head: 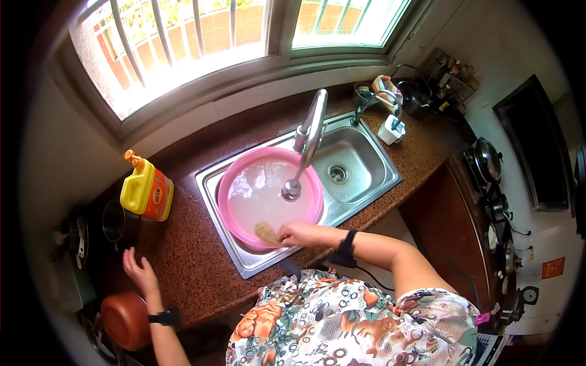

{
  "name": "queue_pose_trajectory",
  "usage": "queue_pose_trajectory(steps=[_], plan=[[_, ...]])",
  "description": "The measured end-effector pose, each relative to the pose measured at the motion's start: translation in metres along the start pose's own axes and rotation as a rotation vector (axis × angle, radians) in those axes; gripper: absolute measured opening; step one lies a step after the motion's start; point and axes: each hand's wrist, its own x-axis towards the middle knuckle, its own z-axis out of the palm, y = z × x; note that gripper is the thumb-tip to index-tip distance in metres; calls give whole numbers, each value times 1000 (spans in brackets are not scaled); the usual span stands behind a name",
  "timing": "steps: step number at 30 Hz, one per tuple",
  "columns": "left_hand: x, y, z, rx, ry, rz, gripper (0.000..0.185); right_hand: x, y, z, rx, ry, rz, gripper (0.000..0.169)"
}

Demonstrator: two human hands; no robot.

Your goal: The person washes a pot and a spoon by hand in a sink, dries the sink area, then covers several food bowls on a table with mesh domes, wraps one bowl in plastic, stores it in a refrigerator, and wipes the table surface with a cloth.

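Observation:
A tan scrubber [265,232], perhaps a loofah, is pinched in my right hand [293,234] over the near rim of a pink basin [225,215]. Cloudy water [256,196] fills much of the basin, which sits in the left bowl of a stainless steel double sink [245,267]. The chrome faucet [316,123] hangs its spray head above the water. At the left, my left hand [141,274] is raised over the granite counter with its fingers apart, holding nothing. It is nearest to a dark pot [114,222] and a reddish-brown pot [121,320].
A yellow detergent jug [146,190] with an orange pump stands left of the sink. Beyond the right bowl [361,160] are a white container [392,130] and a striped cloth [387,89]. Pans [487,160] line the far-right counter. A barred window [183,36] is ahead.

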Motion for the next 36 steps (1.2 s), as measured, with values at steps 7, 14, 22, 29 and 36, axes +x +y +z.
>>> queue_pose_trajectory(steps=[7,14,22,29,36], plan=[[-117,127,55,-275,-312,40,42,-105,88,-100,-5,884,355,15],[-169,198,76,-257,-479,10,46,-172,130,-117,-214,588,622,21],[-185,220,71,-63,-550,-21,60,-187,180,-124,-253,382,500,14],[-177,234,67,34,-605,-128,74,-180,123,-158,-268,838,324,21],[-167,242,67,39,-596,-113,72,-179,133,-132,-277,693,333,21]])
